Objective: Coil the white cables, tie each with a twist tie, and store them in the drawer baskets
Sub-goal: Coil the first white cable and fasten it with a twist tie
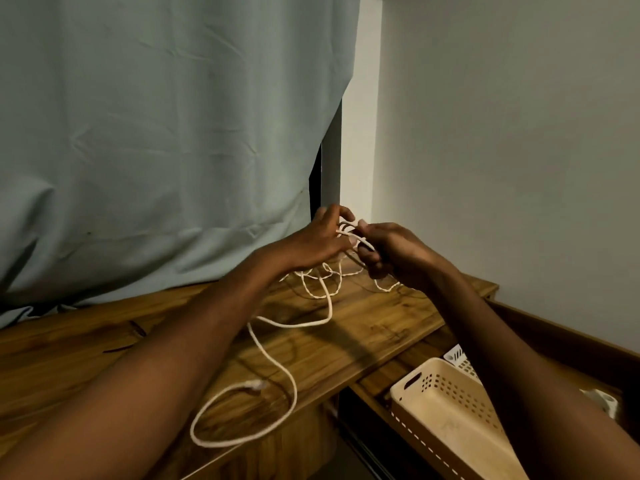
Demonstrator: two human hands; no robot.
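A long white cable (273, 362) trails across the wooden desk top (86, 358), its plug end (254, 385) lying near the front edge. Its far part rises to both hands at the back of the desk. My left hand (322, 240) holds several small loops of the cable around its fingers. My right hand (388, 254) pinches the cable strand just beside those loops. A thinner twisted white cable (311, 289) lies tangled on the desk under the hands. A beige perforated basket (450, 407) sits in the open drawer (554, 334) at lower right.
A pale green curtain (156, 133) hangs behind the desk, touching its back edge. A white wall (502, 133) stands to the right. A second white basket (460, 362) and a white object (602, 400) lie further back in the drawer, partly hidden by my right arm.
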